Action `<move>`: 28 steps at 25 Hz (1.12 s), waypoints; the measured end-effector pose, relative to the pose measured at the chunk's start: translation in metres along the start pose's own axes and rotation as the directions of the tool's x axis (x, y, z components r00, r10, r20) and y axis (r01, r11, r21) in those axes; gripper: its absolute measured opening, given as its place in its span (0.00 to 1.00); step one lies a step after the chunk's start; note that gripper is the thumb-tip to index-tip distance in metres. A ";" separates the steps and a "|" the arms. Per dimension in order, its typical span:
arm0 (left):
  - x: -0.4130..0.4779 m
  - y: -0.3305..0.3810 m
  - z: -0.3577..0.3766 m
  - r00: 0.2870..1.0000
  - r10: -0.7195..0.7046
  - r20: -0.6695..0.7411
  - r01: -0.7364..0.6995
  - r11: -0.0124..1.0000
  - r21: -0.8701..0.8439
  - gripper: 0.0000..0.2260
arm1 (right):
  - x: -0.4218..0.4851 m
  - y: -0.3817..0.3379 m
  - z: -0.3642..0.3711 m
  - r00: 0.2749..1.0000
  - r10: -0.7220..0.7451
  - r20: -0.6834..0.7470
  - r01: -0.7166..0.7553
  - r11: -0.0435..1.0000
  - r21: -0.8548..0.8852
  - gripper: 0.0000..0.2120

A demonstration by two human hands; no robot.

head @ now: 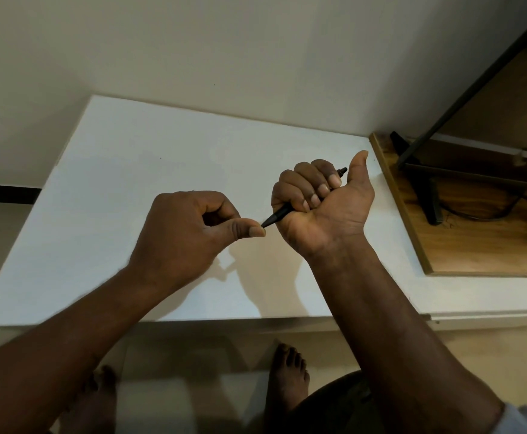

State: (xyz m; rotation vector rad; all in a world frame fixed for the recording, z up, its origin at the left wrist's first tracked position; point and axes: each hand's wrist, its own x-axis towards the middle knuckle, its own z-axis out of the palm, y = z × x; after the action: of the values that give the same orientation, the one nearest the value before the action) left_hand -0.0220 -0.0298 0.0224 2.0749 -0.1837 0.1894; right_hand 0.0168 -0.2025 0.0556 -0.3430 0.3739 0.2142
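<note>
1. The right hand (pixel 321 202) is closed in a fist round the black pen (pixel 279 215), four fingers wrapped over the barrel and the thumb standing free, pointing up and away from the fist
2. The pen runs through that fist on a slant: its button end pokes out by the forefinger, just under the raised thumb, and its writing end comes out below the little finger, toward the left hand (pixel 187 233)
3. The left hand is curled, thumb and bent forefinger closing on the very tip of the pen (the forefinger's contact is hidden behind the thumb, so a true pinch is likely, not certain)
4. Both hands hover above the white table (pixel 162 158); a wooden board (pixel 475 239) carrying a black stand (pixel 428 189) lies beyond the right thumb, well apart from the pen
5. Judged from its look, the pen is light, stiff and smooth, so it should twist or slide easily in a loose grip
6. The barrel's middle is the sound place to hold; the narrow tip offers little purchase, calling for a firm fingertip pinch rather than force
</note>
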 end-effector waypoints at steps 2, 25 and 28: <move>0.000 0.000 0.000 1.000 -0.003 0.000 0.003 1.000 0.008 0.18 | 0.000 0.000 0.000 1.000 -0.005 -0.010 0.005 1.000 0.004 0.33; 0.001 -0.006 -0.002 0.984 0.133 0.119 -0.148 0.980 0.132 0.21 | 0.000 0.001 -0.003 0.997 -0.022 -0.070 0.021 1.000 -0.009 0.33; 0.000 -0.005 0.000 0.988 0.071 0.137 -0.089 0.987 0.136 0.14 | 0.001 0.001 -0.003 0.995 -0.048 -0.088 0.043 0.998 -0.048 0.32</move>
State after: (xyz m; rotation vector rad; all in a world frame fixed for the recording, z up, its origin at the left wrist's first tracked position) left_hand -0.0211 -0.0275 0.0177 2.2245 -0.3433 0.1170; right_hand 0.0165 -0.2020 0.0524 -0.4071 0.4492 0.1634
